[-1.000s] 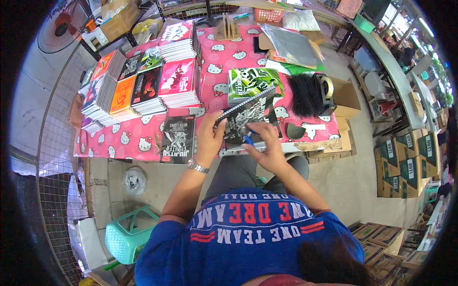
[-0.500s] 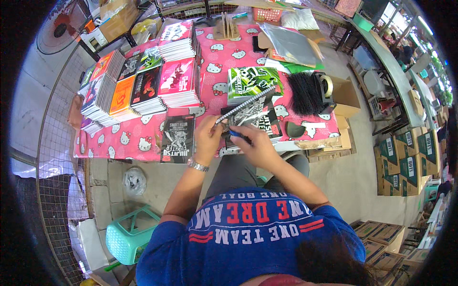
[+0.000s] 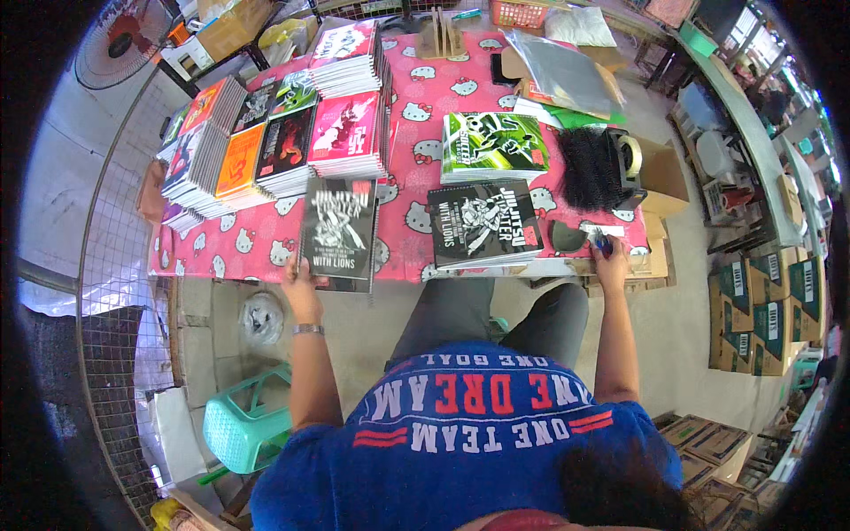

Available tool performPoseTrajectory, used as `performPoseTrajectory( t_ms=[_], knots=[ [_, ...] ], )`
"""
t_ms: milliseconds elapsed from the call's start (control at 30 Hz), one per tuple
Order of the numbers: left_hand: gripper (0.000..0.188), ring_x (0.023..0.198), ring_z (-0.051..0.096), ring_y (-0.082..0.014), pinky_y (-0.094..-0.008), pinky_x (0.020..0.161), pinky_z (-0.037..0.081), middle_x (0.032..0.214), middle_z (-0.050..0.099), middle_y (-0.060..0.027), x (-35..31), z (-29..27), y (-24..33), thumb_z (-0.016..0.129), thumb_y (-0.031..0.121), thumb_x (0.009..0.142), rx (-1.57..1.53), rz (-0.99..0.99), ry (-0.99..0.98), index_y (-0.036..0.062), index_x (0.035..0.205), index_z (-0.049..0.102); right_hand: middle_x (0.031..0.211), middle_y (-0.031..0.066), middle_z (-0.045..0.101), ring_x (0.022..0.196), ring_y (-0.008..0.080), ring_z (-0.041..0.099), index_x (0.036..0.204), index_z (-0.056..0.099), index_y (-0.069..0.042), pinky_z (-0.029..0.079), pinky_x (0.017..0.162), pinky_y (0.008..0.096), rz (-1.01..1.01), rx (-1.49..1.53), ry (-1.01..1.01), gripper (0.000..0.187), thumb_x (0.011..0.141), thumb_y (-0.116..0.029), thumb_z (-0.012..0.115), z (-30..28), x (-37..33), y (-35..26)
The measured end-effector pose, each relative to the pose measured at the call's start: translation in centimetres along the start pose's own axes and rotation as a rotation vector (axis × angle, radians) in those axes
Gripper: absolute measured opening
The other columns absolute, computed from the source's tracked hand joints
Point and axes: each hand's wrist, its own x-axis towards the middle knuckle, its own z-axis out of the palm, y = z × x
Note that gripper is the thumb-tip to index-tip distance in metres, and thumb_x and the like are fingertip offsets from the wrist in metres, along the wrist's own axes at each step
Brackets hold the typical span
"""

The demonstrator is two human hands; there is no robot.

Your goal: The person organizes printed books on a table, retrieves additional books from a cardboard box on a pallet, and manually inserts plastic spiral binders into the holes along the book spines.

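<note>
My left hand [image 3: 304, 276] grips the lower left corner of a black spiral notebook [image 3: 339, 228] with a grey-white figure on its cover. That notebook lies over another dark one, whose edge shows below and to the right. At the table's front right, my right hand [image 3: 611, 258] is closed around a small blue-handled tool [image 3: 604, 242], mostly hidden by the fingers, beside a white strip and a dark rounded piece [image 3: 567, 235]. Between my hands sits a stack of black notebooks [image 3: 484, 221] of the same design. Just behind it is a green notebook stack [image 3: 494, 146].
Tall stacks of colourful spiral notebooks [image 3: 347, 133] fill the left of the pink patterned table. A bundle of black coils [image 3: 589, 170] and a tape roll [image 3: 629, 155] stand at the right. Clear plastic sheets [image 3: 567, 71] lie behind. A turquoise stool [image 3: 243, 425] is at lower left.
My hands have parted. The left carried the notebook left and down onto the dark one; the right moved with the blue-handled tool to the table's right front. The view shifted slightly.
</note>
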Motion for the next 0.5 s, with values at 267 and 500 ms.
performPoseTrajectory(
  t_ms=[267, 500],
  knots=[
    [0.039, 0.099, 0.056, -0.0308, -0.0425, 0.084, 0.047, 0.12, 0.056, -0.0198, 0.1, -3.6, -5.4, 0.061, 0.011, 0.085, 1.173, 0.264, 0.124, 0.0073, 0.124, 0.058, 0.1, 0.0142, 0.06, 0.097, 0.0355, 0.054, 0.104, 0.063, -0.008, 0.042, 0.088, 0.0454, -0.363, -0.042, 0.338, 0.031, 0.075, -0.019, 0.068, 2.4, 7.7, -8.1],
    [0.058, 0.134, 0.032, -0.0328, -0.0542, 0.109, 0.022, 0.138, 0.044, -0.0061, -4.0, -2.5, -0.7, 0.069, 0.015, 0.077, 1.461, 0.616, -0.54, 0.0222, 0.131, 0.052, 0.103, 0.0167, 0.057, 0.097, 0.0359, 0.057, 0.098, 0.063, -0.004, 0.049, 0.082, 0.0441, -0.304, -0.235, 0.059, 0.023, 0.081, -0.02, 0.063, 8.7, 13.6, -11.2]
  ],
)
